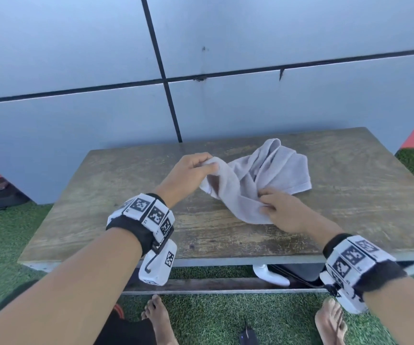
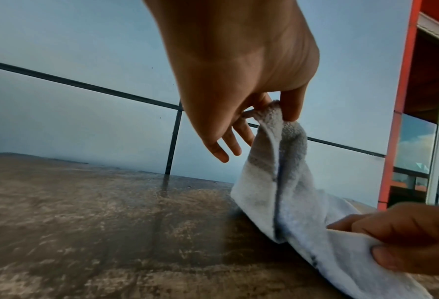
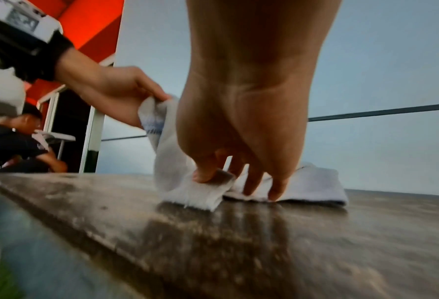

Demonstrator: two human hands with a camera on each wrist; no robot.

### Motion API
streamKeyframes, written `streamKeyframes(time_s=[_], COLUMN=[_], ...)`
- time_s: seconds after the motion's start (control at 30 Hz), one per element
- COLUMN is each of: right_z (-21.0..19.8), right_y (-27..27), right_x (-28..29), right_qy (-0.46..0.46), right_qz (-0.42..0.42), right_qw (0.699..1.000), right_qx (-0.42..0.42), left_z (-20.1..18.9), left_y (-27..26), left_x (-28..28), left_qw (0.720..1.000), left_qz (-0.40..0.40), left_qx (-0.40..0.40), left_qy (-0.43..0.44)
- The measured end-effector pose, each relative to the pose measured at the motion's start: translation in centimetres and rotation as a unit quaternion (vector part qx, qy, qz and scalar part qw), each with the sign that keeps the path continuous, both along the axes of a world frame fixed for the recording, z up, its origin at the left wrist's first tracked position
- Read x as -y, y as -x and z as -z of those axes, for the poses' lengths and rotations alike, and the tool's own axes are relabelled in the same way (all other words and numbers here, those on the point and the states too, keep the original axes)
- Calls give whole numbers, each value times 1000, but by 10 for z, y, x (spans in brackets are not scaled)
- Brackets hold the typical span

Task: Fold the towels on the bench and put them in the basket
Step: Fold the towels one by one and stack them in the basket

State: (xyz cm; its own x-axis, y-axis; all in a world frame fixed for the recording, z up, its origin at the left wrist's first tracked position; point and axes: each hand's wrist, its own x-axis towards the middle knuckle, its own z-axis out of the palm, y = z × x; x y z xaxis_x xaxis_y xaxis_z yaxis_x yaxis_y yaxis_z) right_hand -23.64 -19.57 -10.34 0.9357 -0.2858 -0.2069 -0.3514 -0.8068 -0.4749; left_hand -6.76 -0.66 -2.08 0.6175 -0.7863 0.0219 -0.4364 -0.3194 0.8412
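Head view: the towel (image 1: 258,175) lies crumpled mid-bench (image 1: 116,195), its near edge held by both hands, apparently to spread it for folding; no basket is visible. Left wrist view: left hand (image 2: 241,85) pinches a raised corner. Right wrist view: right hand (image 3: 241,129) pinches another corner low on the bench.

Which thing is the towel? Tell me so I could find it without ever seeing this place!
Look at the worn wooden bench standing on green turf before the pale blue wall. On its top, right of the middle, lies a crumpled pale grey towel. It is the only cloth there, and both hands hold it: the left hand pinches one end up, the right hand pinches the near end.
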Motion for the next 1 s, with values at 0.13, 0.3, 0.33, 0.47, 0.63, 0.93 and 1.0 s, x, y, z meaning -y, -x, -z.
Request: streamKeyframes(time_s=[0.13,0.3,0.33,0.47,0.63,0.93,1.0], right_z=[-30,-32,-30,-18,-4,-4,-13], right_y=[6,11,11,8,7,-33,-39], right_x=[-4,22,26,30,32,-6,-5], right_qy=[-77,-51,-32,-6,42,-77,-113], right_qz=[-15,121,146,210,215,84,88], right_qw=[997,983,976,955,968,990,981], right_qx=[-24,126,156,211,123,87,130], left_z=[17,28,28,37,58,83,71], left_y=[6,12,12,9,3,9,-1], left_x=[-2,-4,-4,0,9,33,34], left_qw=[993,973,973,988,990,993,996], left_qz=[36,70,73,23,23,84,71], left_qx=[-11,-75,-73,-28,50,25,22], left_qy=[-108,-209,-208,-149,-129,-75,-49])
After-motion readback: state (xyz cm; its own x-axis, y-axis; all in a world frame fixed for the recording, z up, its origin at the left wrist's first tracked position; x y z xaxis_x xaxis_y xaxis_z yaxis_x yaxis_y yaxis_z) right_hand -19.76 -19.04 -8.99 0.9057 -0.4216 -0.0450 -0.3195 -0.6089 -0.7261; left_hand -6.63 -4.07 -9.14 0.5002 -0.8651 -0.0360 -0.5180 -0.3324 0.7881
